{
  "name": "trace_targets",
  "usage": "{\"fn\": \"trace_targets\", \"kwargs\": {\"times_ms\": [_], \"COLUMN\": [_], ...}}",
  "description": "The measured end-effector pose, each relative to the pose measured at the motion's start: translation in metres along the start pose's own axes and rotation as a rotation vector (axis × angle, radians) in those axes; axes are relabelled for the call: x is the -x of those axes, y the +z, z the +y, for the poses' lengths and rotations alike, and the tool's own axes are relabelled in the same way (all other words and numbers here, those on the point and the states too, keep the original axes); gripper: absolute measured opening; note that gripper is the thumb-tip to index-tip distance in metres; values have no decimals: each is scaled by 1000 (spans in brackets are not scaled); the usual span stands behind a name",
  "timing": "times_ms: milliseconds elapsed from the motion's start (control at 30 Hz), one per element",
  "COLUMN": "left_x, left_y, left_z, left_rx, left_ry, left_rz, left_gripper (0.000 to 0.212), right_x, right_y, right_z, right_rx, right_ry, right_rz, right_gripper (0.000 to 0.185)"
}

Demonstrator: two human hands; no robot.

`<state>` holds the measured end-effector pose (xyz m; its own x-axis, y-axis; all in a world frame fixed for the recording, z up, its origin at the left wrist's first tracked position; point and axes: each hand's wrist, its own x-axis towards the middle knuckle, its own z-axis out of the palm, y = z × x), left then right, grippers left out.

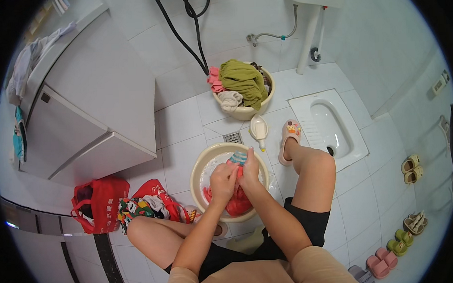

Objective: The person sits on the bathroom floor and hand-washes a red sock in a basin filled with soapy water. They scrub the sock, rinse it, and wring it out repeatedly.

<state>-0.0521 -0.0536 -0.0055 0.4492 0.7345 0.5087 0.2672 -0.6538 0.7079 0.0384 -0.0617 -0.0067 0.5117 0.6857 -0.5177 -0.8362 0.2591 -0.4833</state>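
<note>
A cream plastic basin [196, 170] with soapy water stands on the floor between my legs. Above it my left hand [224, 180] and my right hand [250, 168] are close together, both gripping a red garment [238, 203] with a blue-and-white striped part [238, 158] between them. The lower part of the garment hangs into the basin. My right thumb points up; the fingers of my left hand are bent around the cloth. Just beyond the basin lies a cream scoop-shaped dish [259, 129] with a pale bar on it.
A second basin [248, 113] heaped with clothes stands behind, near a floor drain [232, 138]. A squat toilet [332, 123] is at the right. Red bags [105, 205] with clothes stand at the left by a cabinet [108, 70]. Slippers [382, 262] line the right wall.
</note>
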Motion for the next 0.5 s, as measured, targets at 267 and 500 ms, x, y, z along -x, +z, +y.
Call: {"fn": "trace_targets", "kwargs": {"times_ms": [267,500], "left_x": [-25,-21], "left_y": [-18,-21], "left_z": [-2,2], "left_rx": [-496,-534], "left_ry": [259,201], "left_rz": [-419,-642], "left_gripper": [3,8], "right_x": [-29,-16], "right_y": [-23,-24], "right_z": [25,21], "right_rx": [209,307], "right_ry": [-248,-205], "right_rz": [140,114], "right_gripper": [35,31]}}
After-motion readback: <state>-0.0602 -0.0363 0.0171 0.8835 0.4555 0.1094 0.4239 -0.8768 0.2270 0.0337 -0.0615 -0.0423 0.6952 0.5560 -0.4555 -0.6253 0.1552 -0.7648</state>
